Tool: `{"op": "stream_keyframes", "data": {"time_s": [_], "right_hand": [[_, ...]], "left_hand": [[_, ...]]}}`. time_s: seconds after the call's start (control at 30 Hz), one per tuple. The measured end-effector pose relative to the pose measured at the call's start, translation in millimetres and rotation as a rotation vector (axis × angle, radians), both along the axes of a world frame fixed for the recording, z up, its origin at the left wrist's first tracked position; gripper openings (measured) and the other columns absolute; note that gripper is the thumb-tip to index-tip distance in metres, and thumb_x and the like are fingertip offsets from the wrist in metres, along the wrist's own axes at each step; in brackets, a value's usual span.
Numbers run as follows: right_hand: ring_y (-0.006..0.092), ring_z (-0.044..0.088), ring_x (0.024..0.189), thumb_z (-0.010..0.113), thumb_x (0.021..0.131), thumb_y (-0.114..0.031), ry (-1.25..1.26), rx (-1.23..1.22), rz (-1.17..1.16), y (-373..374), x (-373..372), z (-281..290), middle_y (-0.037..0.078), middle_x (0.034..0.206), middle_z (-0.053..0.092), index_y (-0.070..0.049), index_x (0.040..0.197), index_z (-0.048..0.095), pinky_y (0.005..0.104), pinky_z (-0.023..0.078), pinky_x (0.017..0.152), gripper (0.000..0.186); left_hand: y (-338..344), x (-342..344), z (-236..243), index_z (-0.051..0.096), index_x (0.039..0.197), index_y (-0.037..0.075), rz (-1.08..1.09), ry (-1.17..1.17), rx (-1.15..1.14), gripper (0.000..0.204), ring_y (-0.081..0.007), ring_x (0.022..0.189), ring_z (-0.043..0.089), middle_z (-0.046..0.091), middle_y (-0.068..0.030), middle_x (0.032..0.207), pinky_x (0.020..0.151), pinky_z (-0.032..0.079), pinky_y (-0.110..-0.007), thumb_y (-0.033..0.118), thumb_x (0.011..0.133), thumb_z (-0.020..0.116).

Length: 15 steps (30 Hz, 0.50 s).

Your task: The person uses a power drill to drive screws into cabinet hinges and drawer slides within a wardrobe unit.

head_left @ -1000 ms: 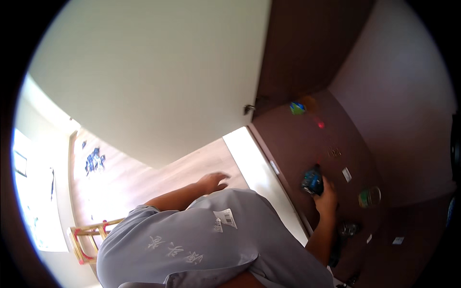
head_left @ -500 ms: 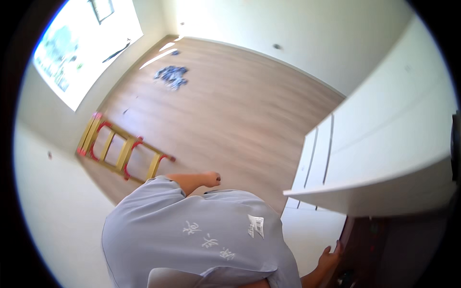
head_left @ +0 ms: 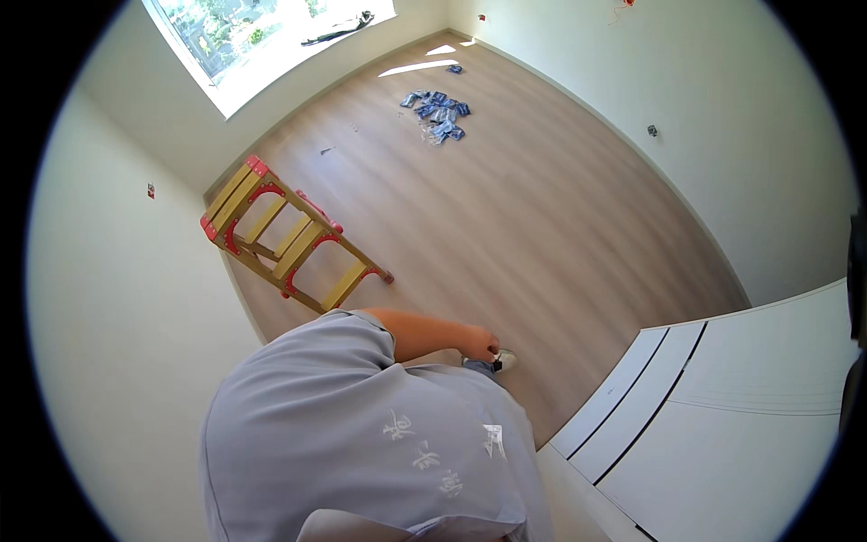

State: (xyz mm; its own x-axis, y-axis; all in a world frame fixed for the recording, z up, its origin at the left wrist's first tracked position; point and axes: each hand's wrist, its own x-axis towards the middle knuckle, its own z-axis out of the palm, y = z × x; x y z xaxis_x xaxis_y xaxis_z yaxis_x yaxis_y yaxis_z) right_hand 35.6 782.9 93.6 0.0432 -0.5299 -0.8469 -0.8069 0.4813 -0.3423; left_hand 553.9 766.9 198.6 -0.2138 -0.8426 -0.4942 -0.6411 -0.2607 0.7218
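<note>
The head camera looks down and forward from above the person's grey shirt [head_left: 361,443], close below it, with the left hand [head_left: 480,343] slightly farther off. Its wide view (bowed by the fisheye lens) spans the wood floor [head_left: 533,217], reaching the distant window [head_left: 262,41] at upper left.

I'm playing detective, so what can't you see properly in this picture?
All in the head view:
- Right hand: out of sight; I can't tell whether the grey shirt or the lower edge hides it.
- Left hand: too small to tell if its curled fingers hold anything.
- Blue crumpled packets: too small to see what's inside.
- Dark thing by the window: too small to name.
- White panels: cut off by the lens's dark rim.
</note>
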Motion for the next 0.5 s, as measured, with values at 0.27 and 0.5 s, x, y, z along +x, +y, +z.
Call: {"op": "stream_keyframes", "data": {"time_s": [0.27, 0.5], "right_hand": [[0.0307, 0.069, 0.110, 0.067, 0.091, -0.016, -0.252, -0.112, -0.159, -139, 117, 3, 0.016, 0.122, 0.069, 0.001, 0.135, 0.059, 0.0398, 0.055, 0.091, 0.048], [0.0304, 0.069, 0.108, 0.066, 0.093, -0.019, -0.243, -0.030, -0.291, -151, 151, 9, 0.015, 0.120, 0.069, 0.000, 0.135, 0.059, 0.0402, 0.056, 0.090, 0.046]], "left_hand": [[-104, 117, -42, 0.070, 0.116, 0.005, 0.201, -0.173, -0.022, 0.037, -0.0356, 0.108, 0.067, 0.071, -0.0196, 0.114, 0.093, 0.053, -0.044, 0.032, 0.091, 0.066], [-112, 226, -67, 0.078, 0.106, 0.007, 0.354, -0.430, 0.269, 0.037, -0.0360, 0.105, 0.070, 0.074, -0.0176, 0.111, 0.092, 0.055, -0.046, 0.035, 0.087, 0.063]]}}
